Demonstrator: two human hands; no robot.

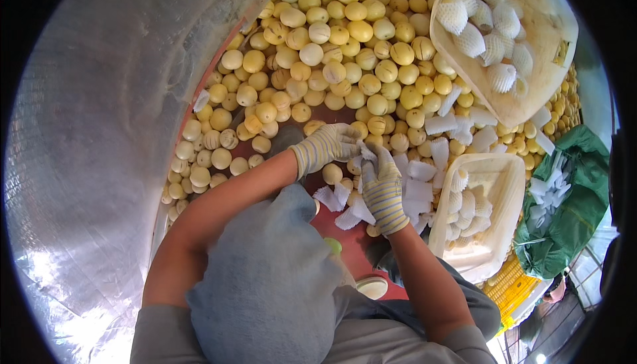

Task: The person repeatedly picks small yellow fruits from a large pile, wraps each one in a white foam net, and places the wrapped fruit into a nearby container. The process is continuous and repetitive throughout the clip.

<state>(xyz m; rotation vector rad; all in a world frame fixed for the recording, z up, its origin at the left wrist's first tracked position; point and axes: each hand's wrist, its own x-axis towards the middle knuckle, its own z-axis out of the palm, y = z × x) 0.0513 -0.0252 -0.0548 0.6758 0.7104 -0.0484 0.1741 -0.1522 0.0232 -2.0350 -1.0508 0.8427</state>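
Both my hands wear striped knit gloves and meet above a heap of yellow pepino melons (352, 52), some with dark streaks. Between my thumb and fingers, my right hand (383, 195) pinches a white foam net sleeve (366, 152). The fingers of my left hand (330, 146) are curled and reach toward that same sleeve; whatever they hold is hidden. Just below my hands sits a pale melon (332, 174). Loose flat foam sleeves (418, 190) lie around my right hand, with more scraps (355, 213) on the red surface.
A cream tub (443, 252) at the right holds several foam-wrapped fruits; a larger tub (561, 16) with more stands at the far right. Beyond is a green bag (577, 198) of foam sleeves. A yellow crate (507, 294) stands lower right. Grey sheeting (99, 132) rises at left.
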